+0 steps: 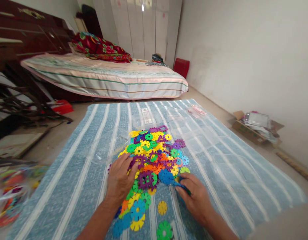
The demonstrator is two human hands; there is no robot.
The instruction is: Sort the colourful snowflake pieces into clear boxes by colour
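Note:
A pile of flat plastic snowflake-shaped building discs [154, 156] in yellow, green, purple, orange and blue lies on a blue and white striped cloth [214, 153] on the floor. My left hand [121, 178] rests on the left side of the pile, fingers spread over the discs. My right hand [195, 195] is at the pile's near right edge, its thumb and fingers pinched on a blue piece [180, 185]. A purple square frame piece [146, 179] lies between my hands. Loose yellow [162, 207] and green [164, 230] discs lie nearer to me.
Clear plastic packaging [186, 133] lies on the cloth beyond the pile. A bag of coloured pieces [11, 193] sits at the left edge. A mattress [106, 78] with a red blanket lies behind. A cardboard box [254, 128] stands by the right wall.

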